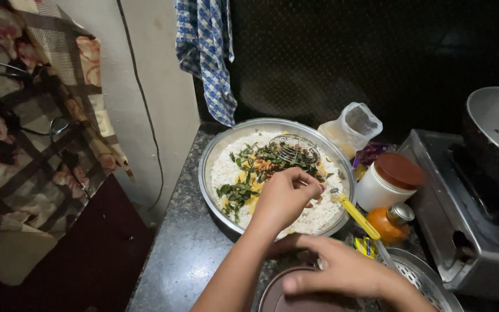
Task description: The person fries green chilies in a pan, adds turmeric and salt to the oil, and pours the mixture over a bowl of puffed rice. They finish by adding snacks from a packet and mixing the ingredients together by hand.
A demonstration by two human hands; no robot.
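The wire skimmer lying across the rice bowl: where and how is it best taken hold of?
Probably by the yellow handle of the wire skimmer, coming from the near right. The handle juts out over the rim of the steel bowl, while the mesh head rests on the rice and leaves. The left hand already pinches the thin shaft.

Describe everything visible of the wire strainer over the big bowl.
The wire strainer has a round head of thin metal mesh and a yellow handle running down to the right. It lies tilted, its head over the green leaves and white rice in the wide steel bowl. The left hand covers its shaft.
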